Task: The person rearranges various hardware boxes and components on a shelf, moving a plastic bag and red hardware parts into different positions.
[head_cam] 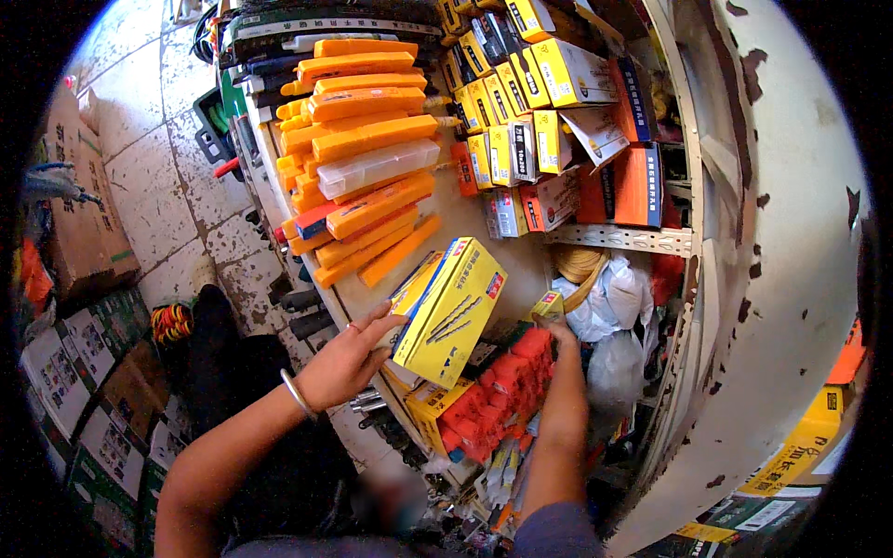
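My left hand (352, 359), with a bangle at the wrist, grips a yellow cardboard box (453, 314) at its near left edge. Three drill bits are pictured on the tilted box, which bears writing. Partly hidden behind it is another yellow box (417, 275); whether my hand holds that too is unclear. Farther right, my right hand (556, 331) is closed on the near end of a small yellow box (549, 304); its fingertips are partly hidden. Red plastic packs (499, 394) fill an open yellow carton (422, 408) below my hands.
Orange plastic cases (373, 143) lie in a long row on the shelf (460, 202). Yellow and orange boxes (516, 91) are stacked at the back. A white plastic bag (617, 296) hangs beside the perforated metal shelf rail (621, 239). Cartons (87, 202) stand on the tiled floor (150, 150).
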The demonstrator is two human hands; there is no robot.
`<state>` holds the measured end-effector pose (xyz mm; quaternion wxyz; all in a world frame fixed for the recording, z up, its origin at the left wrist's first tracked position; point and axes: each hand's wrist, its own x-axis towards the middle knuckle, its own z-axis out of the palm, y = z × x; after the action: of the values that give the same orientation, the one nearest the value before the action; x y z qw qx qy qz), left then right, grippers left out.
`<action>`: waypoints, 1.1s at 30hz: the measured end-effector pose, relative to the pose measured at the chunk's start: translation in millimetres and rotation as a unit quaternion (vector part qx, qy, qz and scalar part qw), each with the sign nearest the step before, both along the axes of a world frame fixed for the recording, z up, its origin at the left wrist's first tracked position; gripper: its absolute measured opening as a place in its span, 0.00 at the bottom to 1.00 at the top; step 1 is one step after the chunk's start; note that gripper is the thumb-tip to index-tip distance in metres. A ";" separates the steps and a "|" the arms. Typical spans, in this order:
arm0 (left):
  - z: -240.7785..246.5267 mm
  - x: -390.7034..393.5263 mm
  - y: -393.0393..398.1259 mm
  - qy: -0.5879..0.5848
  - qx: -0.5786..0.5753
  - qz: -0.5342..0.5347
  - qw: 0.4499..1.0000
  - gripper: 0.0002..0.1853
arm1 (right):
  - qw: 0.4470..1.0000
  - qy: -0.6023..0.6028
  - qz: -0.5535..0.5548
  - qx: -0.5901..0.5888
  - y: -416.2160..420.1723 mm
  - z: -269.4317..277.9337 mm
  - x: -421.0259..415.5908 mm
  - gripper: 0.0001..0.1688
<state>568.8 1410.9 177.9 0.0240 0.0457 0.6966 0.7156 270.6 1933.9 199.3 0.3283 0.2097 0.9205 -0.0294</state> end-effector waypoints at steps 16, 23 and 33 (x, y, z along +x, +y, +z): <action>-10.4 -0.5 1.8 0.001 0.015 0.000 1.000 0.24 | 0.812 0.236 -0.290 -0.449 -307.7 36.4 -8.1 0.45; -8.5 -2.6 2.0 0.003 0.005 -0.003 1.000 0.24 | 0.745 0.149 -0.423 -0.493 -327.4 44.9 -3.8 0.44; -11.5 -2.0 3.8 0.001 -0.001 -0.002 1.000 0.25 | 0.654 0.215 -0.438 -0.579 -331.8 46.1 -15.0 0.27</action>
<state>566.8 1414.7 166.4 0.0247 0.0475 0.6976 0.7145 255.6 1602.1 245.4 0.1257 0.3438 0.5632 -0.7408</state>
